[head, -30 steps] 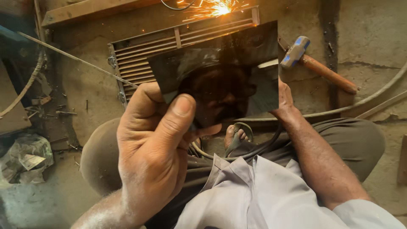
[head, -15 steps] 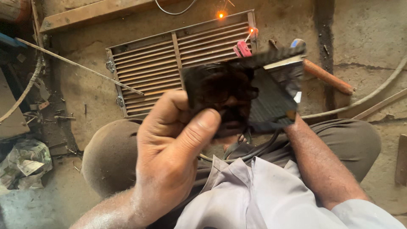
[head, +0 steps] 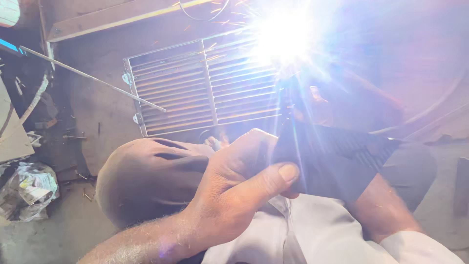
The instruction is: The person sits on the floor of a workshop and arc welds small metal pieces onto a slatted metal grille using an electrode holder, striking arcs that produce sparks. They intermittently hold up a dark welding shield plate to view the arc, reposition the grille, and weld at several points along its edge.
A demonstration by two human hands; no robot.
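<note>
Scene: head view, looking down past the person's knees to a concrete floor [head: 93, 122], with a burst of white welding glare [head: 286, 34] at top centre throwing sparks and streaks across the frame.
Left hand: the left hand [head: 234, 188] fills the lower middle, its grip clamped on the dark welding shield [head: 337, 161], thumb pressed along the shield's near edge and fingers wrapped behind it.
Shield: a flat, dark, ribbed panel held tilted just above the lap, between the camera and the glare, its far corner pointing right.
Right hand: the right forearm [head: 386, 210] runs up from the white sleeve at lower right and passes behind the shield; the right hand [head: 315, 105] shows only faintly beyond it, washed out by the light, so whether its grip is apart or together cannot be told.
Workpiece: a slatted metal grille [head: 195, 90] lies flat on the floor just beyond the knees, the glare sitting at its upper right corner.
Surroundings: a thin metal rod [head: 93, 78] lies slanted across the floor to the grille's left edge; crumpled paper [head: 27, 188] sits at far left; a wooden plank [head: 112, 17] crosses the top.
Clothing: brown trousers [head: 141, 176] cover the left knee.
</note>
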